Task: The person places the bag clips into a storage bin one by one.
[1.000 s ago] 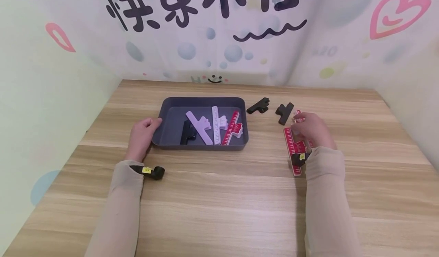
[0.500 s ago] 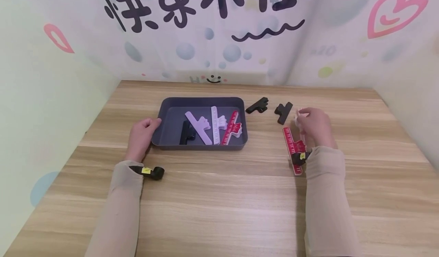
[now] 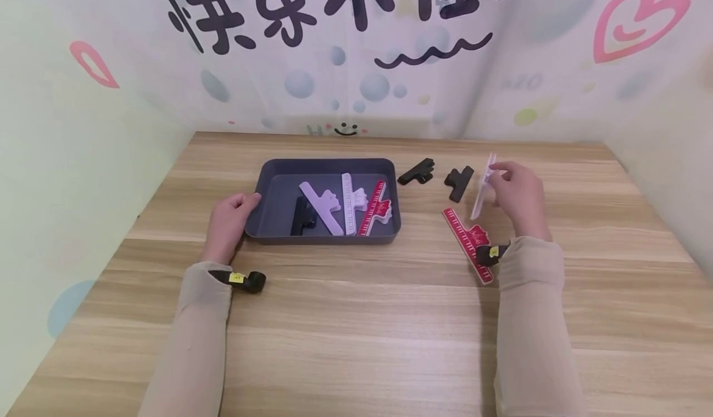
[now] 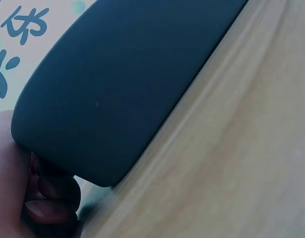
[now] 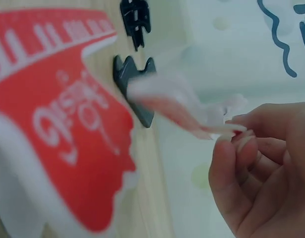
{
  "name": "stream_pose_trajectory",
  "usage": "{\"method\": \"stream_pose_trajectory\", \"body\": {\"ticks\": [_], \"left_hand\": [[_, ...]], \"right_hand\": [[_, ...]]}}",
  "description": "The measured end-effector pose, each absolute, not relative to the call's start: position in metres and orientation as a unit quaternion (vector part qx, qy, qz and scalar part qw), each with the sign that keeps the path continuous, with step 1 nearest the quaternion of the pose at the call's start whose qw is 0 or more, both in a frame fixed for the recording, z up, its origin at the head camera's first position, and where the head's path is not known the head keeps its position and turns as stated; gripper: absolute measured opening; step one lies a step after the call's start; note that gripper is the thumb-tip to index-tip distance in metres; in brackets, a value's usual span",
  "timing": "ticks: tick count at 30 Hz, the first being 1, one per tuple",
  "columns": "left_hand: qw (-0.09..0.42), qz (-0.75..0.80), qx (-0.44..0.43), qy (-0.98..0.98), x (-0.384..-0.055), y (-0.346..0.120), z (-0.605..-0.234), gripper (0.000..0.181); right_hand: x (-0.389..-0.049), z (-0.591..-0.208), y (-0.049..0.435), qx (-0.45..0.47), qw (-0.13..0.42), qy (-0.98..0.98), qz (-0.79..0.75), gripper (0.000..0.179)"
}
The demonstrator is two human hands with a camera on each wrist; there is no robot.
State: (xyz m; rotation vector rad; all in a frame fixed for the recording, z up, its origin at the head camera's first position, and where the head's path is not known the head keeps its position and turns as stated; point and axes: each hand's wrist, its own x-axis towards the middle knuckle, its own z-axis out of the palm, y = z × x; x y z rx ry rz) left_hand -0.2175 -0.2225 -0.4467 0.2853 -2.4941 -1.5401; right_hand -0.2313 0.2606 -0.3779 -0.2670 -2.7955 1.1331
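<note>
My left hand (image 3: 227, 222) grips the left rim of a dark blue-grey tray (image 3: 323, 239); in the left wrist view its curled fingers (image 4: 53, 198) show at the tray's corner. Raised at the back right, my right hand (image 3: 519, 194) pinches a pale clip (image 3: 482, 191) between thumb and fingertips. The right wrist view shows this clip blurred, with a reddish tint along one side. Close under the right wrist a red clip (image 3: 466, 244) with white marks and lettering lies slanted on the table, partly hidden by the wrist camera.
Inside the tray lie a black clip (image 3: 302, 216), a lilac clip (image 3: 321, 208), a white clip (image 3: 349, 203) and a red clip (image 3: 372, 210). Two black clips, one by the tray (image 3: 418, 171) and one farther right (image 3: 460, 183), rest on the wooden table (image 3: 356, 318). A printed curtain hangs behind.
My right hand has lifted the pale clip off the table and moved slightly back with it, turning it on edge. The red clip beside it has swung its far end left. My left hand stays put.
</note>
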Motion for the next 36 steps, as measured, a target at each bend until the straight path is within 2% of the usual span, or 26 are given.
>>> {"method": "stream_pose_trajectory", "body": {"ticks": [24,36], "left_hand": [[0.102,-0.519,0.090,-0.844,-0.218,-0.223,-0.448,0.051],[0.098,-0.527,0.092,-0.839,-0.218,-0.222,-0.448,0.052]], "right_hand": [[-0.239,-0.376,0.231,-0.049,0.042,-0.907,0.416,0.030],[-0.243,-0.374,0.205,-0.020,0.052,-0.876,0.479,0.028]]}}
